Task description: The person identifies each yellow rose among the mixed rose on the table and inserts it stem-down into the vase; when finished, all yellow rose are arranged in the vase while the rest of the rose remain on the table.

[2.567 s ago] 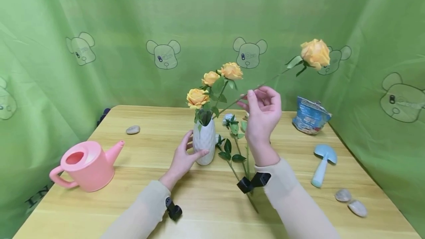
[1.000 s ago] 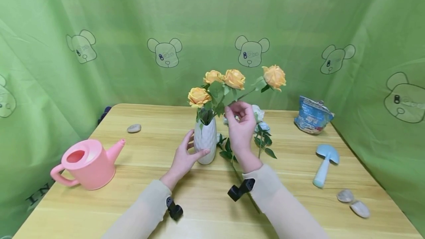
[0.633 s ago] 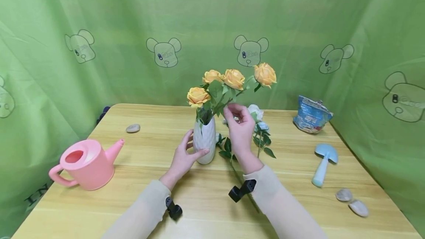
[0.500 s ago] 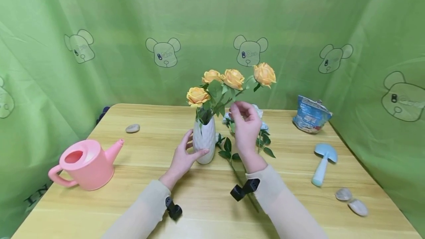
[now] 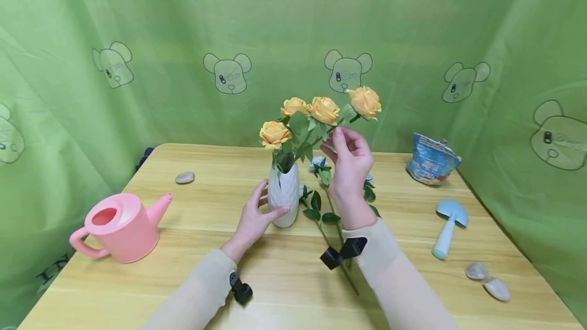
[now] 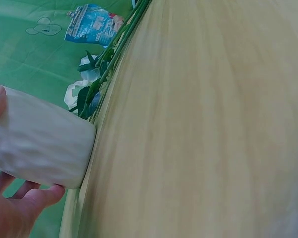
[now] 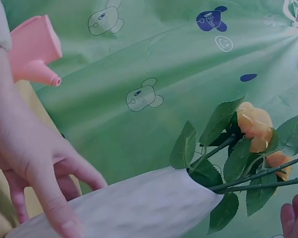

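A white textured vase (image 5: 283, 200) stands upright on the table, several yellow-orange roses rising from its mouth. My left hand (image 5: 254, 220) holds the vase low on its left side, thumb in front and fingers behind; the left wrist view shows fingers on both sides of the vase (image 6: 42, 141). At the rightmost rose (image 5: 365, 102), which leans out over the table, my right hand (image 5: 352, 167) pinches the stem just below the bloom. In the right wrist view only some right fingertips (image 7: 294, 215) show, beside the stems. The stem's lower end inside the vase is hidden.
White and pale-blue flowers (image 5: 318, 163) with leafy stems lie right of the vase, partly behind my right arm. A pink watering can (image 5: 124, 233) stands left. Right are a blue bag (image 5: 432, 161), a blue toy shovel (image 5: 447, 230) and stones (image 5: 497, 288). Another stone (image 5: 185, 177) lies back left.
The rightmost rose has come down and left, its stem now in the vase. My right hand let go lower on the stem, moved up and right, and pinches it higher. The left hand stayed put.
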A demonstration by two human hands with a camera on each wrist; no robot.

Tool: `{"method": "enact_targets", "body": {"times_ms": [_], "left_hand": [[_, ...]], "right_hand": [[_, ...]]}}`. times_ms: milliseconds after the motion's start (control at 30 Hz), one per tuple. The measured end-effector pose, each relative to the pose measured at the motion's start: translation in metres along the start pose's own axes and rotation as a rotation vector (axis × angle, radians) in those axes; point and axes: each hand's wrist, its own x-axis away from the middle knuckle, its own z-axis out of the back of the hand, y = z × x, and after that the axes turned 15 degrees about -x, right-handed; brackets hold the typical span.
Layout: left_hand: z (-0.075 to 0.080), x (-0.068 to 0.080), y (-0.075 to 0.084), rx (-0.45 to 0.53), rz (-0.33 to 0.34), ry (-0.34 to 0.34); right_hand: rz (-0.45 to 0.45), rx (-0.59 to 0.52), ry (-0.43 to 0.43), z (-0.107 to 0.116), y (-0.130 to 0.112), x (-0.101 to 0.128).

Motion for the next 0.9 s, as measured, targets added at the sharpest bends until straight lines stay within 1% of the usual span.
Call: {"method": "enact_targets", "body": {"times_ms": [133,300,500,633,700,767,900], "left_hand": [[-0.001,-0.001,0.000,0.004,0.000,-0.002],[-0.001,0.000,0.002,0.004,-0.003,0.003],[-0.001,0.000,0.001,-0.006,0.006,0.002],[0.003,0.000,-0.001,-0.015,0.009,-0.008],[0.006,-0.001,-0.004,-0.015,-0.006,-0.015],[0.009,-0.003,-0.009,-0.008,-0.021,-0.022],[0.015,-0.009,-0.029,-0.001,-0.039,-0.031]], "right_hand": [[-0.048,0.011,0.015,0.000,0.001,-0.003],[-0.144,0.092,-0.011,0.004,0.007,-0.003],[-0.258,0.186,-0.125,0.017,0.020,0.002],[-0.295,0.245,-0.214,0.027,0.026,0.008],[-0.307,0.261,-0.241,0.033,0.027,0.011],[-0.329,0.260,-0.250,0.040,0.026,0.012],[-0.373,0.295,-0.254,0.054,0.022,0.013]]}}
